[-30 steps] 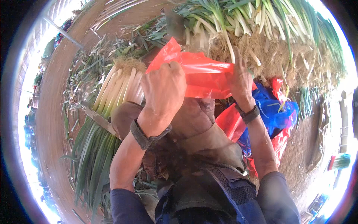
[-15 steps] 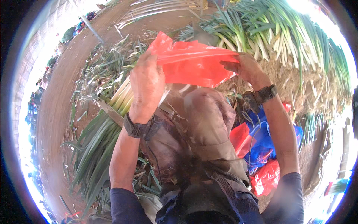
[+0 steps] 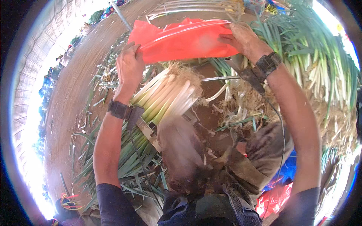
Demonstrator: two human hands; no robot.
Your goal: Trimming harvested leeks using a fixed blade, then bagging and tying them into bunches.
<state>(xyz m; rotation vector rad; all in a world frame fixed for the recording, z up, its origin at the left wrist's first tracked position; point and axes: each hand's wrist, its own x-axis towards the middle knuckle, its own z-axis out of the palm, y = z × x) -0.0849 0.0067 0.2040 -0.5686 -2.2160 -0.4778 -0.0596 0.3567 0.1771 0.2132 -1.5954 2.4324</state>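
A red plastic bag point(image 3: 184, 41) is stretched sideways between my two raised hands. My left hand point(image 3: 130, 66) pinches its lower left corner, with the fingertips partly behind the film. At the other end my right hand point(image 3: 243, 41) grips the bag's right edge, thumb and fingers closed on it. Below the bag lies a bundle of green onions point(image 3: 166, 90), white stalks and roots toward the far side, green leaves running to the near left. My knee is beside this bundle. Both wrists wear dark straps with cables.
A large heap of green onions point(image 3: 313, 56) lies at the right, roots toward me. Leaf scraps point(image 3: 109, 75) cover the ground at the left. A metal frame point(image 3: 151, 137) stands against the bundle. Red point(image 3: 273, 199) and blue plastic point(image 3: 288, 167) lie beside my right leg.
The bag has moved up and left and is spread wider between my hands. My knees have shifted apart, and the bundle's white stalks and roots now show beneath the bag.
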